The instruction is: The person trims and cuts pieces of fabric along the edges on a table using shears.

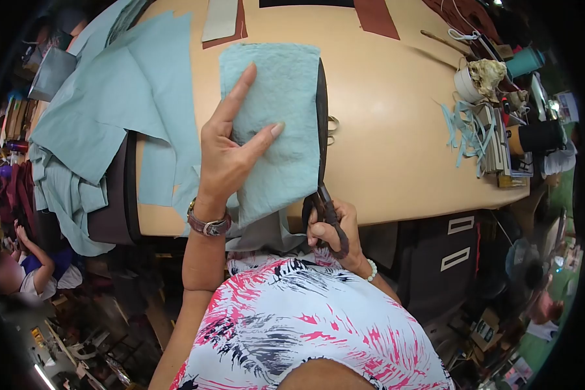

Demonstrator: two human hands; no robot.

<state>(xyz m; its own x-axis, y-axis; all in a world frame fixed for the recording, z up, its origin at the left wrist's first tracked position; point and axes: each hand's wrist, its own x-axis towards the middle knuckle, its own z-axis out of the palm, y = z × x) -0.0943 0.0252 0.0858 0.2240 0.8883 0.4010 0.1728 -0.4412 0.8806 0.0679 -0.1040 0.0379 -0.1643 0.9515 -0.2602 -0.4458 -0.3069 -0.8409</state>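
Note:
A light blue leather-like sheet (283, 97) stretches over the table edge in front of me. My left hand (231, 146) grips its left side, thumb and index finger spread on top; the other fingers are out of sight. In my right hand (344, 237) is a pair of scissors (328, 211) with dark wrapped handles, at the sheet's lower right edge. A dark curved strip (322, 117) runs up that edge; whether it is a blade or something underneath, I cannot tell. Two small metal loops (332, 130) show just right of it.
Larger light blue sheets (136, 84) drape over the table's left side. Red-brown pieces (378, 19) lie at the back. Thin blue offcuts (465, 133), a white cup (466, 84) and thread spools (539, 136) crowd the right end. Another person's arm (39, 257) shows far left.

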